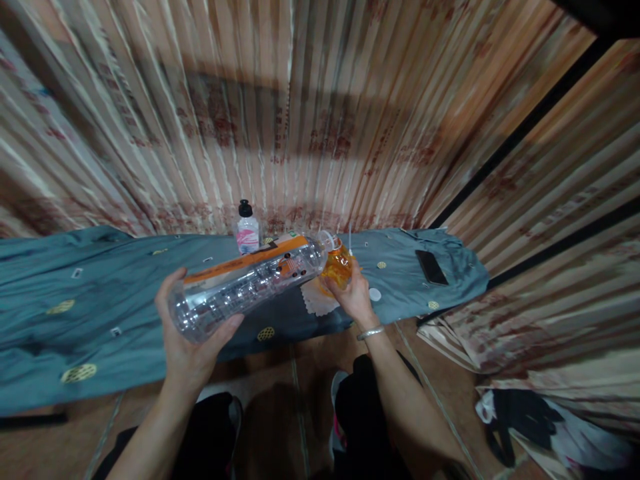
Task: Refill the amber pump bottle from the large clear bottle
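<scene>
My left hand [193, 333] is wrapped round the base of a large clear plastic bottle [250, 283] with an orange label. The bottle lies tilted in the air, its open mouth pointing right, at the top of a small container of orange-yellow liquid [339, 267]. Round that container my right hand [354, 293] is closed. Whether the two mouths touch is hard to tell. Under the container a pale scalloped cloth [317, 301] shows. Behind the large bottle stands a small clear bottle with a black cap and pink label [247, 233].
A green patterned cloth [130, 320] covers the long narrow surface. To the right lie a white round cap [375, 294] and a dark phone [431, 267]. Pleated curtains rise behind, with black poles at right. Clothes or bags [530, 417] sit low at the right.
</scene>
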Demonstrator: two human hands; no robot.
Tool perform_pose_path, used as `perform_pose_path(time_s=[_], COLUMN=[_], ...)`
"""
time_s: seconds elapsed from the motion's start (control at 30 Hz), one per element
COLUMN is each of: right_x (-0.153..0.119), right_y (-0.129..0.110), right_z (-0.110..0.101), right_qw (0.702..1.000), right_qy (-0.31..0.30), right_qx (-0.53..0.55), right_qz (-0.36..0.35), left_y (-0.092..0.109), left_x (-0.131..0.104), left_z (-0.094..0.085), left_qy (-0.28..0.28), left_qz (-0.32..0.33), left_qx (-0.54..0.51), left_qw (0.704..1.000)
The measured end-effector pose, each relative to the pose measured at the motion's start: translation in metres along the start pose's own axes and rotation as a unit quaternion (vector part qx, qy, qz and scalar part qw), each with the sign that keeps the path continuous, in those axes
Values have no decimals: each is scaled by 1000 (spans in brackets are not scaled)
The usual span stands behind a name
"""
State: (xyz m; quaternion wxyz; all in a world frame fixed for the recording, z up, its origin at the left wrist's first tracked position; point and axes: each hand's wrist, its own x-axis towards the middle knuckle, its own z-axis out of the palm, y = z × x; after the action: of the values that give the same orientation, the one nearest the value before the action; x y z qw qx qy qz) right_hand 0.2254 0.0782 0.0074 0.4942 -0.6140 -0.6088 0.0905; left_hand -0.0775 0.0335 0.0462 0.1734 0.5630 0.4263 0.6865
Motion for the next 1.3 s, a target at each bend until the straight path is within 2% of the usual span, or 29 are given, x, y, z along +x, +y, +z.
perform_pose_path(time_s=[0.23, 0.47, 1.3], right_x=[0, 0, 0], right_y=[0, -1, 1], right_z=[0, 0, 0], right_qw=[1000, 1000, 1000], right_qy=[2, 2, 4], right_qx=[-5, 2, -1], right_qz=[-5, -3, 5], left_y=[0, 4, -6], left_x=[0, 2, -1], left_z=[1, 2, -1], left_qy=[10, 3, -9], left_qz=[-39, -45, -8], left_qx=[-16, -18, -13], left_qw=[999, 999, 1000])
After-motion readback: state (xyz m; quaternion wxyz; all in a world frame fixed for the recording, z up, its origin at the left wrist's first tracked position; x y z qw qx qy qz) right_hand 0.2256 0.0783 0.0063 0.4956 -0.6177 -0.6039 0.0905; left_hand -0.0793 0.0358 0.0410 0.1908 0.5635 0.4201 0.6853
